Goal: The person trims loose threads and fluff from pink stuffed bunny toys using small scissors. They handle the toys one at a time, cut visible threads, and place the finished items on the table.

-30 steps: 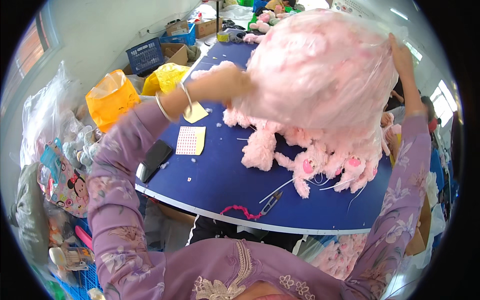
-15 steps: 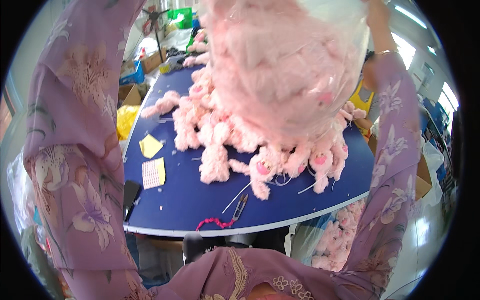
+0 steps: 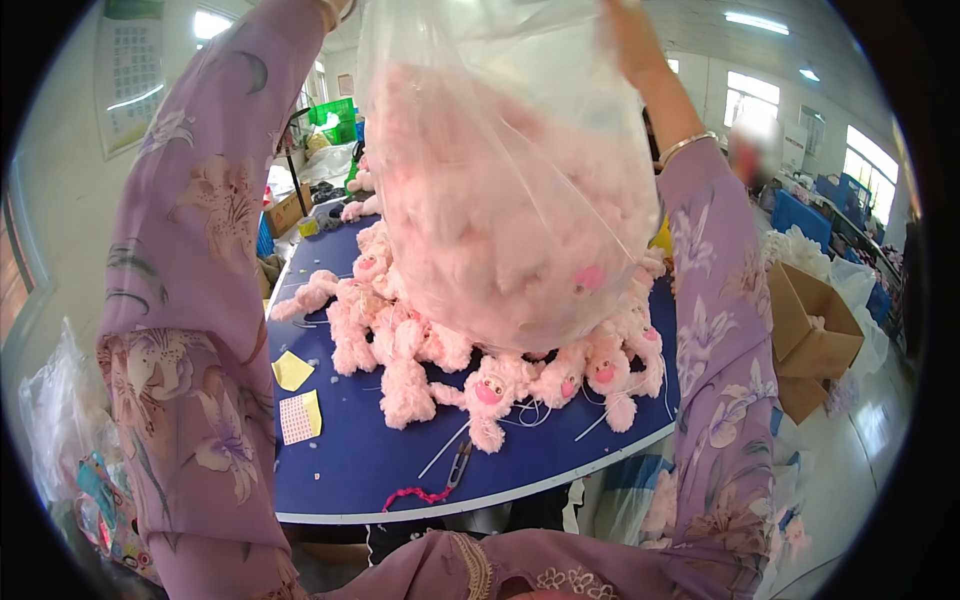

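In the head view, I see a big clear bag [image 3: 470, 45] in the upper middle of the frame, with pink plush [image 3: 500, 215] inside. The right hand [image 3: 634, 48] is at the bag's upper right edge, blurred and partly cut off; how far it is closed, I cannot tell. The left hand is beyond the top edge, so its state I cannot tell. Under the bag, furry pink toys [image 3: 488, 389] lie on the blue table [image 3: 350, 480]; whether the bag touches them is unclear. Small scissors [image 3: 459, 465] lie at lower middle.
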Motion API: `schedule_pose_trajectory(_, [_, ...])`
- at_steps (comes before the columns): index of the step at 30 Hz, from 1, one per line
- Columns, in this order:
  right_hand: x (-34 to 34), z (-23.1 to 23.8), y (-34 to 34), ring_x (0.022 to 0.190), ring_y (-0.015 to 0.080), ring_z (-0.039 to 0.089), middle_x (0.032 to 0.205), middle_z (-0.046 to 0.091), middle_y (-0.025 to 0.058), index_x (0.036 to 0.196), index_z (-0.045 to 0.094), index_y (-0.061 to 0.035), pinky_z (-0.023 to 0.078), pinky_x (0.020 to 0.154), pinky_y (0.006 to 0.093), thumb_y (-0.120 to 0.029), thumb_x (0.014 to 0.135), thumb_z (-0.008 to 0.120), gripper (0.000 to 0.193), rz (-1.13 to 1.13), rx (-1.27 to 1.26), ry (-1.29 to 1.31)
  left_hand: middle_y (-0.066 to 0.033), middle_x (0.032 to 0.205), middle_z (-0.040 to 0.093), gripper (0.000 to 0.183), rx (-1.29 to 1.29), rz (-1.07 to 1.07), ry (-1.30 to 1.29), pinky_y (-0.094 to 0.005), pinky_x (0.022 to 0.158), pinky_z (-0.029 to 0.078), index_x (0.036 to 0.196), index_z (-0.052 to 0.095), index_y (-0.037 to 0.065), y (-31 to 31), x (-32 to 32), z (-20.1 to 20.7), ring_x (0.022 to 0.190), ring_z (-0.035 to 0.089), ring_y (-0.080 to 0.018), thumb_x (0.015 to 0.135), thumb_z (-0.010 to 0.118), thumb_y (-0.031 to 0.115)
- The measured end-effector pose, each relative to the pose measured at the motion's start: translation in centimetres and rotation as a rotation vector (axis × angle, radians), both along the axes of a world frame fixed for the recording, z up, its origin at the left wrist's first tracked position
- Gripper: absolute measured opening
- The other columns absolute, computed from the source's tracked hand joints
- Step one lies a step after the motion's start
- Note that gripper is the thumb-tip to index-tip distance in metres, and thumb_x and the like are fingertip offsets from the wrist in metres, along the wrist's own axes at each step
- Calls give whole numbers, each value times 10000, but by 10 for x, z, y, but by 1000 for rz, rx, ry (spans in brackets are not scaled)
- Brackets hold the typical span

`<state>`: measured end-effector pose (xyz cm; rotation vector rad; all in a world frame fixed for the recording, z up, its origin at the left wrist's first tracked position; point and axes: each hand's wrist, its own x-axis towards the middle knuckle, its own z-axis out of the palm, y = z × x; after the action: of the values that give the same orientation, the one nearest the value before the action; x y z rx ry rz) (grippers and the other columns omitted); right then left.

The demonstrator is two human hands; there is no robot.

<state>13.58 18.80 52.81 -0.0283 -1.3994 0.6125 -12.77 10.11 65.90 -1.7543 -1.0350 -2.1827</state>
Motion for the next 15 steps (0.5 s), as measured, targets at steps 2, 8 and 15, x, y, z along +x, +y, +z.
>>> schedule_pose_trajectory(2, [-33,-21,12,1083,210,555,1141,633,194,1209,582,80,433,953,363,-574,733,740,824,-138,106,-408,-126,708,652,284,-58,-49,127,-295,496,504,835,634,-32,9,38,-11,550,617,-183,932,493,196])
schedule_pose_trajectory(8, [-28,-35,44,900,199,614,1019,668,127,1147,608,27,496,803,354,-426,863,671,539,-304,150,-434,-138,910,679,327,-313,-377,567,-331,657,533,986,644,-28,-26,118,-85,765,659,-184,932,533,275])
schedule_pose_trajectory(15, [-18,20,-21,803,247,675,879,712,140,855,696,24,527,713,371,-274,819,672,302,-506,221,-474,-121,1416,429,731,-308,-376,777,-373,1102,314,1476,337,35,-30,84,-191,1294,418,-241,902,673,338])
